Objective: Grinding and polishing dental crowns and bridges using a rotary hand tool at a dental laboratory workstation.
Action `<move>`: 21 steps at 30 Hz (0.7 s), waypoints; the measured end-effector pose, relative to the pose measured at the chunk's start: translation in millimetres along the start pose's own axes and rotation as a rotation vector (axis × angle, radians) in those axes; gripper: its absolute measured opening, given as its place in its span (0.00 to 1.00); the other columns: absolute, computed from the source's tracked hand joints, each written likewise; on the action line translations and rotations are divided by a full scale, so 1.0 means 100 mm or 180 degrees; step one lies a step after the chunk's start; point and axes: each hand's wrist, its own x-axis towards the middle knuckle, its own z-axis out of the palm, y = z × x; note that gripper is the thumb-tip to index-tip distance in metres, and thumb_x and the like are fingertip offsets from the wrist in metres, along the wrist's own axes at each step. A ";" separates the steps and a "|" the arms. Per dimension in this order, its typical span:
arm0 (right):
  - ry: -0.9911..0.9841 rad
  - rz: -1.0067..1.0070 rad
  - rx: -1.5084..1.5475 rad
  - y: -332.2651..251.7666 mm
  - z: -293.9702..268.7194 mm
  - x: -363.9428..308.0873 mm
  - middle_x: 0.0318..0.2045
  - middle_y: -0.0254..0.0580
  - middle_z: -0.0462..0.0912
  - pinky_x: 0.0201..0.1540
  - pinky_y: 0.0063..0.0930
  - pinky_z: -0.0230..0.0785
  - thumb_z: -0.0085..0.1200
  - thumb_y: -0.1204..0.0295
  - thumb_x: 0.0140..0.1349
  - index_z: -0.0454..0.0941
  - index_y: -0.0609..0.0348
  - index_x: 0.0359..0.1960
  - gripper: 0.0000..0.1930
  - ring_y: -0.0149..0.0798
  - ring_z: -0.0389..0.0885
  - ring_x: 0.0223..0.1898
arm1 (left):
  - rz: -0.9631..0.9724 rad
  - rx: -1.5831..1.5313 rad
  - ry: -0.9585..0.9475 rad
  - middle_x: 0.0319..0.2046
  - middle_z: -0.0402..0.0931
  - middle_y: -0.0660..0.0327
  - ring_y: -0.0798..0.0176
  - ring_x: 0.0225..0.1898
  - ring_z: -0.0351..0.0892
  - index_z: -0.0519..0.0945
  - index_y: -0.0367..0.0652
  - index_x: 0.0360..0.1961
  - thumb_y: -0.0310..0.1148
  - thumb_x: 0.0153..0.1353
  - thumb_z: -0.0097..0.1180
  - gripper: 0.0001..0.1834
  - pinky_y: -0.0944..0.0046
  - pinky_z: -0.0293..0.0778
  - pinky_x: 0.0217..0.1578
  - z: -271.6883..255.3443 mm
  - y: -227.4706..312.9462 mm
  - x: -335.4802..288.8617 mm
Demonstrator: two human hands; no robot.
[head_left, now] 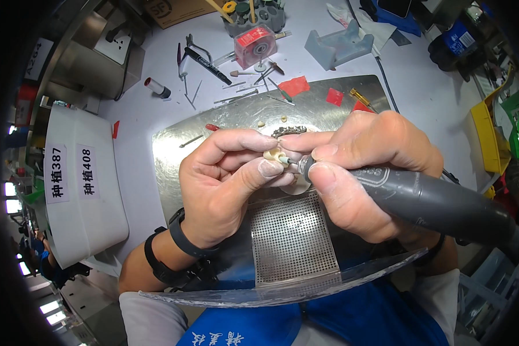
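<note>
Over the metal plate (213, 130) at the middle of the white bench (144, 109): two bare hands, close together and touching at the fingertips.

Left hand (225, 184): thumb and forefinger pinched shut on a small cream-coloured tooth-shaped piece (274, 155), held just above the plate. A black band (181, 239) sits on the wrist.

Right hand (360, 173): closed in a pen grip round a grey rotary handpiece (432, 202), whose body runs off to the lower right. Its small tip (290, 161) meets the cream piece, just right of it.

Below the hands: a perforated metal grille (294, 239), and at its near edge a clear curved shield (282, 291).

On the plate behind the hands: a short dark chain-like strip (288, 130), a few small cream pieces (261, 123), a red-ended pin (212, 127).

Farther back on the bench: loose metal burs and pins (242, 92), a black marker pen (207, 65), a clear red-topped box (255, 45) with a disc inside, a grey holder of tools (259, 14), scraps of red tape (294, 86), a pale grey block (337, 46).

Left side: a white tray (81, 190) carrying two labels.

Near edge: blue clothing (357, 317) of the person.
</note>
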 end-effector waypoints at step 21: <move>0.0056 0.0124 -0.0004 0.00 0.03 -0.01 0.23 0.39 0.77 0.56 0.53 0.81 0.56 0.85 0.62 0.74 0.64 0.37 0.06 0.28 0.77 0.25 | 0.0286 0.0697 -0.0077 0.42 0.86 0.48 0.62 0.43 0.88 0.80 0.30 0.51 0.17 0.67 0.59 0.12 0.65 0.84 0.48 -0.02 -0.01 -0.02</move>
